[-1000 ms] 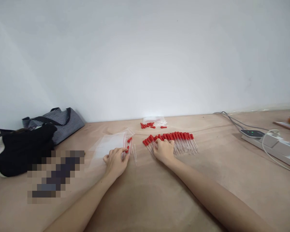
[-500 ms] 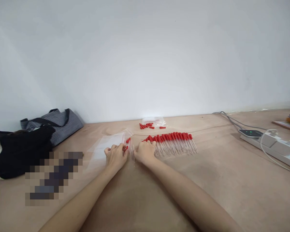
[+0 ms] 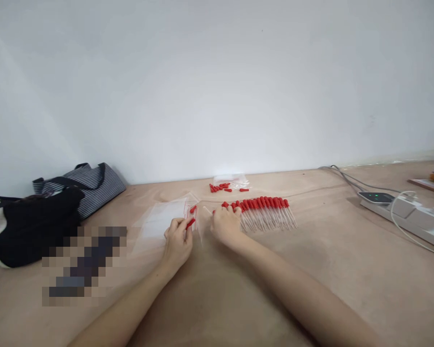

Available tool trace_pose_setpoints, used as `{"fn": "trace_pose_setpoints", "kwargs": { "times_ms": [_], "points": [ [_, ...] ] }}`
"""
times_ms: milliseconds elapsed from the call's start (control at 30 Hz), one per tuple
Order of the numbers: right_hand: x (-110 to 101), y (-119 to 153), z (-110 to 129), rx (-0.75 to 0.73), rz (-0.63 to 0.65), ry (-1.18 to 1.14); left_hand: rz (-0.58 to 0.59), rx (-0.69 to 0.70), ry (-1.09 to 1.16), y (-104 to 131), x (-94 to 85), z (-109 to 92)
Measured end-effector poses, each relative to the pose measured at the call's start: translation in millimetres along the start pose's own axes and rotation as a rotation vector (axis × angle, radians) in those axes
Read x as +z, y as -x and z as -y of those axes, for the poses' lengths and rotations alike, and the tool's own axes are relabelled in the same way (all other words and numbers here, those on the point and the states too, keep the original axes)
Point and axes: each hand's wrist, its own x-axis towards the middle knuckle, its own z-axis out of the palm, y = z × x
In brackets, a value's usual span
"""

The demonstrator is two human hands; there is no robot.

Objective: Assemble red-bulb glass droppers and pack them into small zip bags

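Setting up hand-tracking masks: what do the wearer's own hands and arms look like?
Left hand and right hand: bare, no gloves. Left forearm and right forearm: also bare, slender and tapering, no sleeve, watch or bracelet visible. Rings: can't tell, fingers partly hidden.

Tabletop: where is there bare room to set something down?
Bare tabletop shows between the left forearm and right forearm, and between the row of droppers and the power strip. It is crowded at the left hand, with plastic bags and red caps, and at the right hand, by the row.
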Motion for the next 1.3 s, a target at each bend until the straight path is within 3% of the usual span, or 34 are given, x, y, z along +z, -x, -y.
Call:
{"fn": "trace_pose_setpoints", "kwargs": {
  "times_ms": [100, 200, 333, 667, 1067, 1300],
  "points": [
    [-10.5, 21.3, -39.5, -0.154, -0.134, -0.130, 0.062, 0.090, 0.132, 9.8, -2.5, -16.9],
    [-15.6, 49.4, -78.8, -0.340, -0.233, -0.217, 0.216, 0.186, 0.213, 22.8, -4.4, -41.1],
    [-17.7, 81.2, -102.3, -0.455, -0.176, -0.209, 0.383, 0.235, 0.202, 37.3, -3.3, -65.7],
    [-10.8, 94.1, -95.3, -0.459, -0.042, -0.363, 0.430, 0.163, 0.252, 38.2, 2.2, -65.5],
    [-3.9, 92.4, -91.2, -0.571, -0.197, -0.270, 0.419, 0.196, 0.267, 42.3, 1.5, -65.4],
    [-5.1, 90.4, -87.6, -0.588, -0.181, -0.179, 0.391, 0.266, 0.286, 43.4, -0.3, -68.3]
  ]
}}
